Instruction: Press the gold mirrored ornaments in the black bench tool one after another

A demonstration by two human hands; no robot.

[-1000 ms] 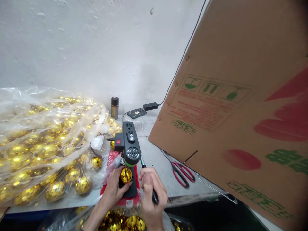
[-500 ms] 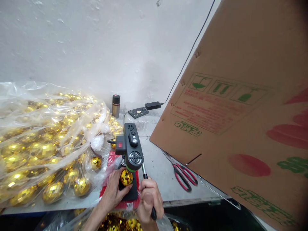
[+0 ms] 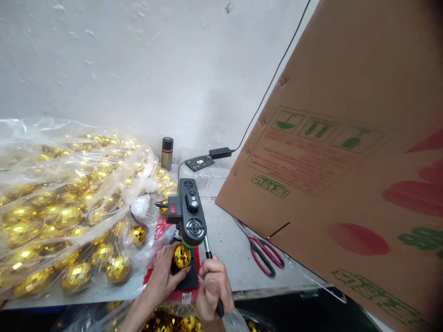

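A gold mirrored ball [image 3: 182, 257] sits under the front end of a small black machine [image 3: 192, 212], on its dark base. Thumb and fingers of my left hand [image 3: 165, 273] hold that ball from the left and front. To the right, my right hand [image 3: 215, 288] is wrapped round the black grip of the machine's metal lever [image 3: 208, 247]. Red material [image 3: 161, 233] lies under the machine's base.
Plastic bags of gold balls [image 3: 65, 216] cover the left of the table. Red-handled scissors [image 3: 266, 255] lie right of the machine, beside a large cardboard box [image 3: 311, 184]. Behind are a dark-capped bottle [image 3: 166, 153], a black adapter [image 3: 220, 152] and more gold balls below the edge.
My right hand has shifted very slightly left with the lever grip. My left hand keeps its hold on the ball.
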